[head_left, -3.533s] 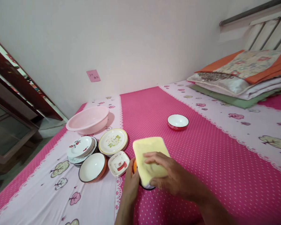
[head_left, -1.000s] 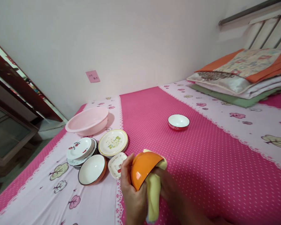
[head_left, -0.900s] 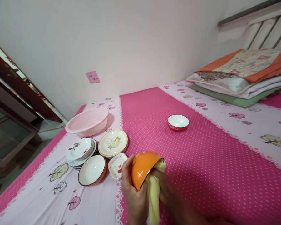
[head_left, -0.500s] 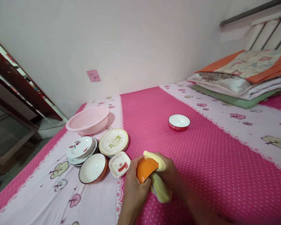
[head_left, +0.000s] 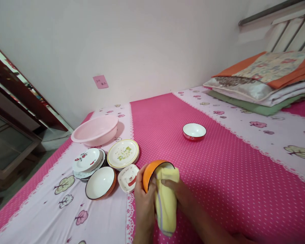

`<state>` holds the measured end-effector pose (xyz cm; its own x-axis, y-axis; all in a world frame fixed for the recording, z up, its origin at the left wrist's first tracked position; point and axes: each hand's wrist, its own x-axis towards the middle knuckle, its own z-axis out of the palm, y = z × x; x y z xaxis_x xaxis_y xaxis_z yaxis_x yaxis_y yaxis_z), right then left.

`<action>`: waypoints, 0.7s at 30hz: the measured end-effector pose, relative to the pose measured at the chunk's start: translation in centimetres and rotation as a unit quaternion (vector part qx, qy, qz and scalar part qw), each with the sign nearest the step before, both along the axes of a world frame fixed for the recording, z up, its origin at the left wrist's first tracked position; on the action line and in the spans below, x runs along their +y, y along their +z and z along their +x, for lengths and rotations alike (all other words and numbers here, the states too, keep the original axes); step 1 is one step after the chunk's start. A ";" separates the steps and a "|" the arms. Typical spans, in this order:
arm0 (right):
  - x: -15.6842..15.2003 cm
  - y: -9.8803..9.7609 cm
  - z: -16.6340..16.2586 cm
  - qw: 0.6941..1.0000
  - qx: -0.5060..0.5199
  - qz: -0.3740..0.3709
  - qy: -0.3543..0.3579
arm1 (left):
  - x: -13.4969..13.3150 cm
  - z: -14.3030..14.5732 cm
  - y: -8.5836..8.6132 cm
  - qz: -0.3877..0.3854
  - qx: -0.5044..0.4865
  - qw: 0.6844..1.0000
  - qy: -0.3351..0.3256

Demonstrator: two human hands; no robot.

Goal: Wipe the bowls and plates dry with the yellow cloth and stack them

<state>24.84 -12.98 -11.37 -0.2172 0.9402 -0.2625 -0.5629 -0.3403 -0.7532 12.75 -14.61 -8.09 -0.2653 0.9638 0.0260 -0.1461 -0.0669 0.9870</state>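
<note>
An orange bowl [head_left: 150, 170] with a dark rim and pale inside is tilted on its side, its opening turned toward the right. My left hand [head_left: 144, 195] is closed around its left side and rim. In my right hand [head_left: 176, 188] is a yellow cloth [head_left: 167, 203] with a grey edge, bunched into the bowl's mouth and hanging down below it. Part of my right fingers is hidden by the cloth. Just left of the bowl lies a small square white dish [head_left: 125, 177] with a red print.
Left of my hands stand another orange bowl [head_left: 101, 183], a stack of flowered plates [head_left: 85, 159], yellow-rimmed plates [head_left: 122, 154] and a pink basin [head_left: 96, 130]. A red bowl [head_left: 194, 132] sits farther right. Folded bedding [head_left: 261, 84] lies at the back right.
The orange bowl has turned so its inside faces right and shows. The cloth has moved from the bowl's outside into its mouth, with my right hand.
</note>
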 end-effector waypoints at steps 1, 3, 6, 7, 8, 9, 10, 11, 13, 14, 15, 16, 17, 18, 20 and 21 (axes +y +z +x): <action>0.3 0.0 0.5 0.999 -0.034 0.020 -0.012 | 0.2 -0.4 0.0 -0.010 0.000 0.999 -0.031; 0.9 0.0 1.5 0.993 -0.100 0.060 -0.031 | 0.4 -1.3 0.1 -0.024 0.007 0.996 -0.081; 1.6 0.3 2.5 0.980 -0.156 0.123 -0.016 | 0.5 -1.9 0.5 -0.040 -0.029 0.993 -0.103; 1.8 0.5 2.7 0.978 -0.157 0.139 0.001 | 0.5 -1.9 0.7 -0.046 -0.054 0.993 -0.094; 1.9 0.7 3.0 0.977 -0.149 0.151 0.022 | 0.5 -1.8 0.8 -0.052 -0.082 0.992 -0.083; 1.9 0.9 3.2 0.977 -0.132 0.160 0.046 | 0.4 -1.6 1.0 -0.056 -0.111 0.989 -0.076; 1.9 1.2 3.4 0.978 -0.107 0.167 0.071 | 0.4 -1.4 1.2 -0.058 -0.144 0.985 -0.074; 1.8 1.5 3.7 0.977 -0.080 0.172 0.093 | 0.4 -1.2 1.4 -0.057 -0.179 0.979 -0.073; 1.6 2.0 4.2 0.977 -0.028 0.175 0.118 | 0.5 -0.9 1.7 -0.060 -0.256 0.963 -0.064; 1.5 2.3 4.4 0.977 -0.008 0.176 0.121 | 0.5 -0.7 1.9 -0.067 -0.292 0.953 -0.047; 1.4 2.7 4.6 0.977 0.004 0.179 0.120 | 0.6 -0.6 2.0 -0.079 -0.323 0.943 -0.023; 1.3 3.0 4.7 0.977 0.010 0.183 0.114 | 0.6 -0.6 2.2 -0.095 -0.346 0.933 0.003; 1.3 3.3 4.8 0.977 0.012 0.186 0.108 | 0.6 -0.5 2.3 -0.112 -0.362 0.925 0.025; 1.3 3.6 4.9 0.976 0.012 0.189 0.106 | 0.6 -0.5 2.4 -0.126 -0.373 0.918 0.042; 1.4 3.8 4.9 0.978 0.009 0.179 0.110 | 0.7 -0.4 2.6 -0.142 -0.389 0.908 0.060; 1.5 3.7 4.9 0.979 0.009 0.169 0.117 | 0.7 -0.4 2.8 -0.143 -0.395 0.905 0.065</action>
<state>29.75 -11.52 -7.66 -0.4379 0.8970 0.0604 -0.5144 -0.1948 -0.8351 12.34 -13.95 -5.34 -0.2044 0.8602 -0.4672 -0.8226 0.1078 0.5583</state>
